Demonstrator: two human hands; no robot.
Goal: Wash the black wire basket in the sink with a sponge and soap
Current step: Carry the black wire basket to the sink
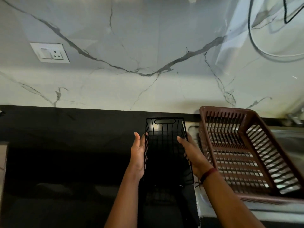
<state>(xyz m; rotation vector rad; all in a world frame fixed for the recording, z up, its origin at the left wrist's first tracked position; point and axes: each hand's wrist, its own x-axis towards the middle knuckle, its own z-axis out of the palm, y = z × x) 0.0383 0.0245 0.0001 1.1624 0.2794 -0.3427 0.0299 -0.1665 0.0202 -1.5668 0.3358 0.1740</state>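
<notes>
Left hand (138,155) flat against black wire basket (166,137); right hand (193,156) grips it.

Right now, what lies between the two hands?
The black wire basket fills the gap: the left hand lies on one long side, the right hand on the other. The head view shows it.

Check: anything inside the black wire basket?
Nothing visible inside the black wire basket; only dark countertop shows through its wires. Near end too dark to judge. Left hand and right hand hold its sides.
</notes>
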